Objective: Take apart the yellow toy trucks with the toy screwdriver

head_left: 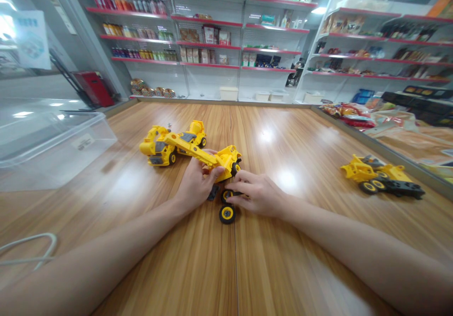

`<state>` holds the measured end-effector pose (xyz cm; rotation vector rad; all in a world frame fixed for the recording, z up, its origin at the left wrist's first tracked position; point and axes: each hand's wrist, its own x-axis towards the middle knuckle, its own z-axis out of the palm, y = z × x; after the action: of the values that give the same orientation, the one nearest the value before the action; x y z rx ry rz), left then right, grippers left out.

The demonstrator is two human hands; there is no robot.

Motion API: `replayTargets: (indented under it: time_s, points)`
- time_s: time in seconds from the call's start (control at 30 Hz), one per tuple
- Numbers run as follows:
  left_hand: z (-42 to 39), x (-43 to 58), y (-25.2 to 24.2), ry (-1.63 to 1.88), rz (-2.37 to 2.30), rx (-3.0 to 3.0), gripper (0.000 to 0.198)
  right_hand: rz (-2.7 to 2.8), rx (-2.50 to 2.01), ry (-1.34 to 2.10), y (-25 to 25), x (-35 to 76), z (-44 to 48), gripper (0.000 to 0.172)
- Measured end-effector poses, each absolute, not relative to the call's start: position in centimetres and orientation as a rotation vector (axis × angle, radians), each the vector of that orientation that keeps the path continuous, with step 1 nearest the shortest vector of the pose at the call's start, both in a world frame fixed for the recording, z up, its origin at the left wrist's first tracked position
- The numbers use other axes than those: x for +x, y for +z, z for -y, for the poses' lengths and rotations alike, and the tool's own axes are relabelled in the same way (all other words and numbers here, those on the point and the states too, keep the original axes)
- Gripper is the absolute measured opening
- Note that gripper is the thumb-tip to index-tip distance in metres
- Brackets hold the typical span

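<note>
My left hand (195,186) is closed around a yellow toy truck (226,162), thumb on its side. A long yellow boom (191,149) stretches from the truck up and to the left. My right hand (260,193) is closed at a black toy wheel (226,196) with a yellow hub, just below the truck; a short dark piece shows between its fingers. Another toy wheel (227,214) is nearer to me, below the fingers. A small black part (213,193) shows under my left hand, partly hidden.
Behind the left hand stand a yellow toy vehicle (158,147) and a toy mixer truck (196,132). Yellow and black toy truck parts (382,176) lie at the right. A clear plastic bin (56,146) and a white cable (49,250) are at the left. Stocked shelves (208,46) line the back.
</note>
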<state>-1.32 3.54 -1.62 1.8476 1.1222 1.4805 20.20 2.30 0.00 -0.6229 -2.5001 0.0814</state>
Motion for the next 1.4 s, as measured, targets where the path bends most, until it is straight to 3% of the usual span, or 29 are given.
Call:
replayTargets:
  time_s: [0.77,0.97,1.4]
  points:
    - [-3.58,-1.27,-1.68,1.498,-1.126,1.854,0.031,2.577,-0.543,0.127,0.07,20.18,-2.26,0.014]
    - [-3.63,-1.37,-1.7,1.494,-1.132,1.865,0.034,2.605,-0.596,0.064,0.3,20.29,-2.03,0.042]
    - [-3.68,-1.38,-1.83,1.49,-1.132,1.85,0.032,2.569,-0.557,0.125,0.47,20.26,-1.95,0.018]
